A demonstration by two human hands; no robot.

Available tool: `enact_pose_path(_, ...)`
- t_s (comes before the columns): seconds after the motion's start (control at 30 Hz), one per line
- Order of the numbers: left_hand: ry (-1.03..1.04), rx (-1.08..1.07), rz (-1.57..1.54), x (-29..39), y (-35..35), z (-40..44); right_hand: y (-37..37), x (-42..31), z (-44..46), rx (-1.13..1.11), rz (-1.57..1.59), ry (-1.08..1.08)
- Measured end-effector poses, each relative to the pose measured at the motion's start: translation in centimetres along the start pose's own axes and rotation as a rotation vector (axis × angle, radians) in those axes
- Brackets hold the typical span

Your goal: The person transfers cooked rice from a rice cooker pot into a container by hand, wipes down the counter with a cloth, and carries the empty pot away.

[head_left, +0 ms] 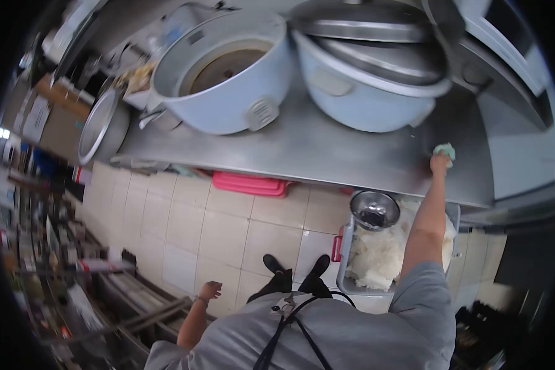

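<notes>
My right hand (439, 163) grips a crumpled pale green cloth (444, 150) on the right part of the steel counter (364, 159). Left of it stands a large light-blue rice cooker (364, 111) with its metal lid (376, 58) tilted on top. A second rice cooker (228, 111) stands uncovered, its inside bare with a brown-stained bottom. My left hand (211, 290) hangs low by my side over the floor, fingers loosely apart, holding nothing. Below my right arm sits a grey bin (345, 271) of cooked white rice (376, 259), with a steel bowl (375, 209) on the rice.
A metal basin (102, 126) leans by the counter's left end. Under the counter's edge shows a pink plastic lid (250, 184). My feet (296, 265) stand on the tiled floor (222, 225). A rack with metal bars (129, 302) is at the lower left.
</notes>
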State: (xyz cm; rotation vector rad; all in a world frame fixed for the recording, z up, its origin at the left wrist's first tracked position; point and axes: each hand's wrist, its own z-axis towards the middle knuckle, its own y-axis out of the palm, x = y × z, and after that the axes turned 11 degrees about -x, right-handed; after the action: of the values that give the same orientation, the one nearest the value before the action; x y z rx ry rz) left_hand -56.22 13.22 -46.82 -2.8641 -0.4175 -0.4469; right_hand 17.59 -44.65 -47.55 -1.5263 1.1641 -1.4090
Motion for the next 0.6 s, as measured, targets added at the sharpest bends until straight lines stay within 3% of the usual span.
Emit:
enact_pose_path(0.03, -0.037, -0.005, -0.004, -1.6, -0.9, 0.6, -1.1, -2.4, -1.4, 0.012, -0.013, -0.042)
enact_pose_path(0.1, -0.063, 0.122, 0.045, -2.9, -1.4, 0.2, -5.1, -9.0, -6.2, 0.285, 0.410, 0.116)
enact_pose_path(0.17, -0.063, 0.133, 0.018, -4.1, -2.5, -0.1, -6.2, -17.3, -9.9, 0.452, 0.357, -0.101)
enact_pose_path(0.37, 0.038, 0.198, -0.115, -6.8, -4.9, 0.2, -14.0, -42.6, -27.4, 0.516, 0.838, -0.817)
enact_pose_path(0.4, 0.067, 0.213, -0.159, -7.1, -5.2, 0.1, -17.2, -45.5, -31.0, 0.382, 0.799, -0.826)
enact_pose_path(0.5, 0.079, 0.220, -0.265, -8.9, -6.3, -1.0, -19.4, -55.0, -35.2, 0.408, 0.918, -1.047)
enact_pose_path(0.57, 0.042, 0.213, -0.266, -11.4, -7.7, -1.7, -23.4, -55.9, -38.2, 0.329, 0.902, -1.141)
enact_pose_path(0.6, 0.016, 0.209, -0.268, -13.0, -8.6, -1.6, -24.9, -56.1, -39.2, -0.153, 1.093, -1.190)
